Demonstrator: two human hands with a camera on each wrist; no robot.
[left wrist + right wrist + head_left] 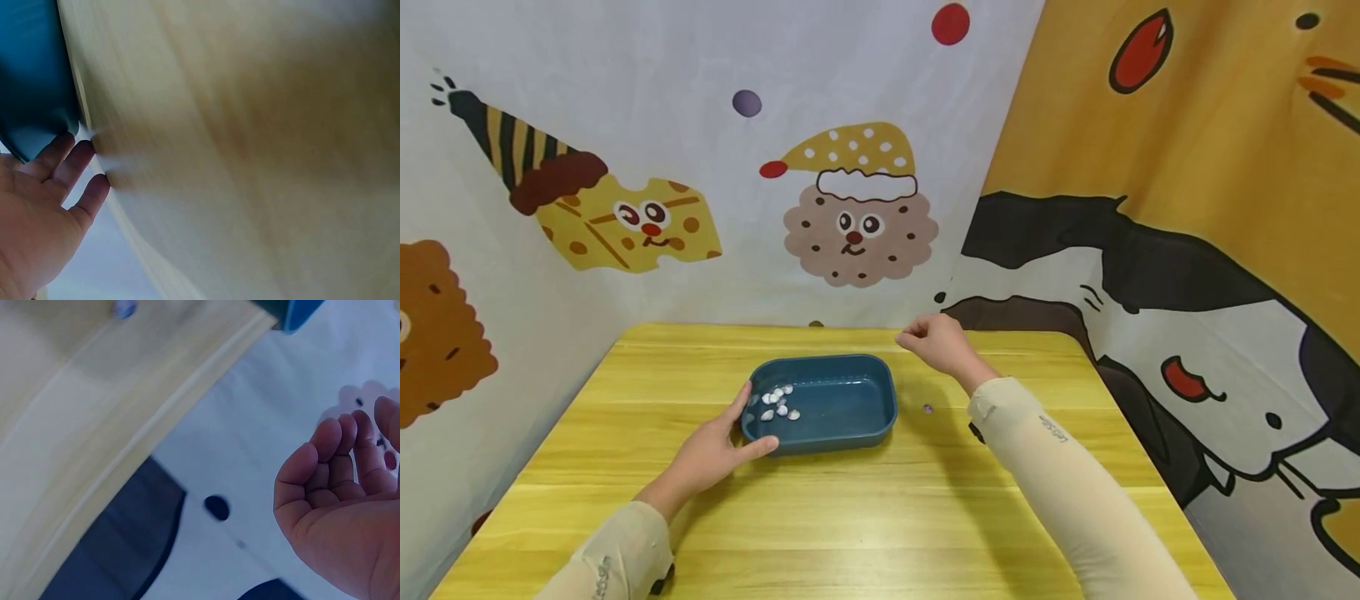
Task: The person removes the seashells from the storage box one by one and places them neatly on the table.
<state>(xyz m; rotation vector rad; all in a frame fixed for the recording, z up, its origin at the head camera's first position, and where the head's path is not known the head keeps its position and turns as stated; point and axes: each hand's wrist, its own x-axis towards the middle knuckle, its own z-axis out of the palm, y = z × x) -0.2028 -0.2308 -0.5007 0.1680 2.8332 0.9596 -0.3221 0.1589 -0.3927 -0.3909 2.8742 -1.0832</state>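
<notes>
Your left hand (711, 450) rests spread around the left end of the tray (842, 408), likely steadying it; pale shells (794, 414) lie inside, a small piece (928, 408) toward the right edge of the desk (850, 533). Your right hand (942, 343) is curled near the far edge; holding what, I can't tell.

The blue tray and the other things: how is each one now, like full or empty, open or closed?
Blue tray: upright, open-topped, partly filled.
Little white pieces: loose, clustered in the tray's left end.
Purplish piece: alone on the table, outside the tray.
Left grip: touching the tray's left end.
Right grip: raised, fingers curled, no held thing visible.
</notes>
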